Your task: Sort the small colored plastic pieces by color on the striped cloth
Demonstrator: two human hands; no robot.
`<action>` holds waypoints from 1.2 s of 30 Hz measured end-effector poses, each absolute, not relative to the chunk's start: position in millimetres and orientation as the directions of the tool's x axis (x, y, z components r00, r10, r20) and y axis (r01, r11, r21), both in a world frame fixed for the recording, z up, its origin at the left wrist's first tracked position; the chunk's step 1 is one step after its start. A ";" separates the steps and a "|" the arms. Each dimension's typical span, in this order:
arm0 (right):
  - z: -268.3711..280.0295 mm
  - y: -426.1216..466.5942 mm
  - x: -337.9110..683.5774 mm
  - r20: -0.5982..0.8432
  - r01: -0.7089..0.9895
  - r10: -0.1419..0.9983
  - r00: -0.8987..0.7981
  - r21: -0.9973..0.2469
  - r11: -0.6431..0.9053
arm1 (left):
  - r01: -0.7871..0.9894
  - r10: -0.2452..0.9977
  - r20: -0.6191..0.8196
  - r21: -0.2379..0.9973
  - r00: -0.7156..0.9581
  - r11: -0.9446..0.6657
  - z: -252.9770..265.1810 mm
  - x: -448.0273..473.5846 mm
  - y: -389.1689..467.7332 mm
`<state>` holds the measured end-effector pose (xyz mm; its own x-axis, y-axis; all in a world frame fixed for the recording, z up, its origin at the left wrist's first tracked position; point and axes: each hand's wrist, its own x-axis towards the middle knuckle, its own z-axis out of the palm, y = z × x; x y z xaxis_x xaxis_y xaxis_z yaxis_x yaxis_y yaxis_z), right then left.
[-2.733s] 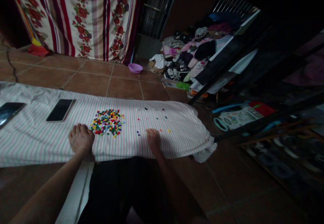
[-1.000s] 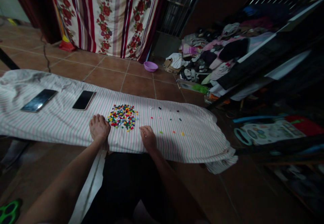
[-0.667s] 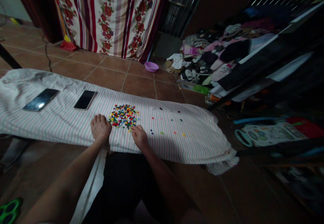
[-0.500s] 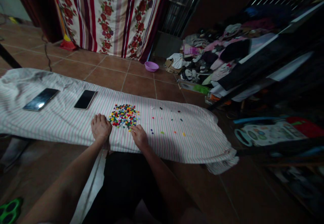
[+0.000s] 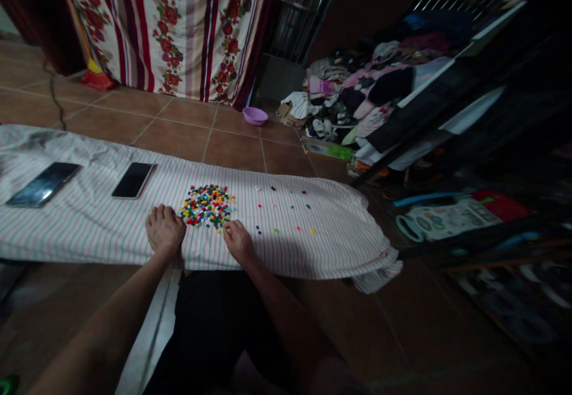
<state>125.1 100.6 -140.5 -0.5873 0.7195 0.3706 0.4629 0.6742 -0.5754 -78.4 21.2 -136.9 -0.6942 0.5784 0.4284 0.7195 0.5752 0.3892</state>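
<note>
A heap of small multicoloured pieces (image 5: pixel 206 204), bead-like in size, lies on a striped cloth (image 5: pixel 286 258). My left hand (image 5: pixel 164 228) rests flat on the cloth beside the heap's left side, fingers stretched forward and holding nothing. At the heap's near right edge, my right hand (image 5: pixel 239 242) has thumb and fingers pinched together low over the cloth. A greenish speck shows by its fingertips; whether it is gripped is too small to tell. To the right, single pieces and tiny groups lie spread in rough rows, among them a red piece (image 5: pixel 260 206) and a yellow piece (image 5: pixel 313 230).
Two phones lie left of the heap, one dark phone (image 5: pixel 133 180) nearer and another phone (image 5: pixel 43 184) farther left. Beyond the cloth are a purple basin (image 5: pixel 255 116) on the tiled floor, a flowered curtain (image 5: pixel 187 31) and a clothes pile (image 5: pixel 353 91).
The whole view has shifted, so the cloth and phones appear farther left. My right hand stays pinched and sits slightly farther right of the heap. My left hand keeps its place.
</note>
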 end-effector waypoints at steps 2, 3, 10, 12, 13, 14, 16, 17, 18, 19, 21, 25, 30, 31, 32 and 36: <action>-137.1 100.9 129.2 0.400 0.468 0.728 -0.557 -0.572 0.673 | 0.718 0.579 0.425 0.385 -0.696 0.580 -136.1 -78.0 21.0; -135.1 101.8 132.1 0.418 0.468 0.730 -0.542 -0.571 0.674 | 0.716 0.577 0.424 0.384 -0.698 0.583 -135.6 -77.9 20.9; -125.0 123.4 173.0 0.538 0.533 0.732 -0.419 -0.507 0.678 | 0.701 0.581 0.392 0.389 -0.713 0.598 -129.8 -75.6 20.7; -125.1 132.0 189.9 0.557 0.589 0.749 -0.357 -0.488 0.644 | 0.694 0.582 0.378 0.400 -0.720 0.599 -128.1 -74.7 20.7; -125.8 136.0 198.3 0.565 0.613 0.757 -0.328 -0.482 0.626 | 0.691 0.582 0.373 0.405 -0.723 0.598 -127.4 -74.3 20.6; -126.9 139.7 206.2 0.569 0.635 0.764 -0.304 -0.477 0.608 | 0.689 0.582 0.369 0.411 -0.724 0.597 -126.7 -73.9 20.4; -130.2 146.1 220.1 0.568 0.673 0.778 -0.268 -0.468 0.573 | 0.688 0.583 0.368 0.417 -0.725 0.593 -125.9 -73.4 20.1; -132.2 148.8 225.6 0.562 0.688 0.787 -0.256 -0.466 0.557 | 0.690 0.582 0.370 0.414 -0.724 0.594 -125.7 -73.3 19.9; -134.4 151.0 230.3 0.554 0.698 0.795 -0.249 -0.466 0.544 | 0.693 0.583 0.374 0.407 -0.721 0.596 -125.6 -73.2 19.8; -136.6 152.9 234.0 0.545 0.703 0.801 -0.246 -0.469 0.535 | 0.697 0.585 0.379 0.395 -0.717 0.599 -125.7 -73.2 19.7; -140.6 155.4 239.4 0.530 0.704 0.813 -0.243 -0.480 0.523 | 0.706 0.590 0.388 0.369 -0.708 0.605 -126.2 -73.4 19.5; -145.1 156.0 245.3 0.500 0.711 0.834 -0.235 -0.496 0.498 | 0.712 0.587 0.404 0.361 -0.702 0.603 -128.2 -74.2 19.5; -146.8 153.6 248.6 0.468 0.725 0.850 -0.241 -0.496 0.479 | 0.703 0.581 0.396 0.404 -0.711 0.585 -128.2 -74.0 19.4; -147.3 153.4 248.9 0.466 0.726 0.851 -0.244 -0.494 0.478 | 0.701 0.581 0.394 0.410 -0.713 0.583 -127.8 -73.8 19.3; -148.0 153.3 249.1 0.465 0.727 0.850 -0.248 -0.491 0.481 | 0.700 0.580 0.393 0.413 -0.714 0.582 -127.4 -73.6 19.3; -150.4 153.2 250.0 0.464 0.735 0.845 -0.265 -0.469 0.489 | 0.706 0.584 0.398 0.382 -0.708 0.596 -127.2 -73.9 19.3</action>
<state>250.0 153.2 -150.4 -0.2654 0.8451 0.4640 0.7354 0.4887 -0.4695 -73.9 19.3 -127.2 -0.7078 0.5839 0.3976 0.7063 0.5962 0.3817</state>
